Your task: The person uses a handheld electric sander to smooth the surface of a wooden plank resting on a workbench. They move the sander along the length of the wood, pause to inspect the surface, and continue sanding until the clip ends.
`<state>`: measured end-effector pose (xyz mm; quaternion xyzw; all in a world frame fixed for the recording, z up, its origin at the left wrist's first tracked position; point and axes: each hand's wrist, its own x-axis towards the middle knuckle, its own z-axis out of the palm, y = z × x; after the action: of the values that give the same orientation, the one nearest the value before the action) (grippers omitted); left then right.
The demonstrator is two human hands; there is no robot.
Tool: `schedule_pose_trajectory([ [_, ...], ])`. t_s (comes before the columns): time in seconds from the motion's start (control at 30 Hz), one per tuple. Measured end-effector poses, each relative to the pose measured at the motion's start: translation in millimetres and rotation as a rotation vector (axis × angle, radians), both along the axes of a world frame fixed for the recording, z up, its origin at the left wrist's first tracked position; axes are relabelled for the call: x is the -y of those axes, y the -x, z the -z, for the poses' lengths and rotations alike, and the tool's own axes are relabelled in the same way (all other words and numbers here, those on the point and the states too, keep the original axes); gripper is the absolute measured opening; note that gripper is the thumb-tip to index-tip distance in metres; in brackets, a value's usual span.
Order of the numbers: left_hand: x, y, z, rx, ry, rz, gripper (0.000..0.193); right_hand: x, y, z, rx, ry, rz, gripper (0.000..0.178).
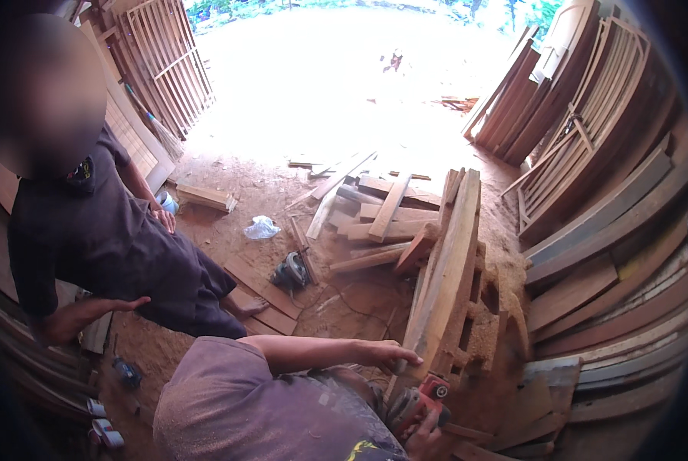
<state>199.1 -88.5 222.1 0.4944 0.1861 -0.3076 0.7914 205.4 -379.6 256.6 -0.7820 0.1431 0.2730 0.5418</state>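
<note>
Sandy workshop floor [217, 173], sunlit yard [298, 100] beyond, planks [621, 253] stacked along the right side, loose offcuts [390, 209] heaped ahead. Head view, only one to go on: long beam [442, 284] running away from the body, red power tool [434, 389] (planer, by the look of it) sitting at its near end. Right hand [425, 439] wrapped round the tool's rear, grip partly hidden. Left hand [386, 356] half curled at the beam's edge, index finger out over the wood, just ahead of the tool; can't tell if gripping or only resting.

Main worry: left fingers in the tool's path. Could get cut if pushing forward without shifting them clear first. Second: no clamp in sight and underside mostly hidden; could slide or tip under uneven push, with the tool skidding off the edge. Third: sawdust [505, 286] about, plus scraps; could cost footing. Also co-worker [121, 230] standing at left, bare foot [245, 305] near a circular saw [290, 271]; could get hurt if knocked or stepped on. Running or stopped, both tools: can't tell.
</note>
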Motion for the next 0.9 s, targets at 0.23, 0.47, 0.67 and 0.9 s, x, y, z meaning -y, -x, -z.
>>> schedule_pose_trajectory([
  [0.23,-4.6,-0.4,-15.5,0.0,-0.021,-0.007,0.095,1.3,-1.2,0.8,-0.009,-0.005,-0.006,0.069],
  [0.47,-1.6,2.1,-16.0,0.078,-0.038,-0.144,0.125,0.1,-3.0,-1.0,-0.016,-0.013,-0.022,0.071],
  [0.67,-4.5,13.1,-13.6,0.116,-0.07,-0.201,0.139,-5.3,-7.7,-3.6,-0.026,-0.022,-0.072,0.071],
  [0.9,-11.6,12.2,-44.9,0.183,-0.077,-0.129,0.15,10.4,-9.3,8.5,0.005,-0.045,-0.056,0.074],
])
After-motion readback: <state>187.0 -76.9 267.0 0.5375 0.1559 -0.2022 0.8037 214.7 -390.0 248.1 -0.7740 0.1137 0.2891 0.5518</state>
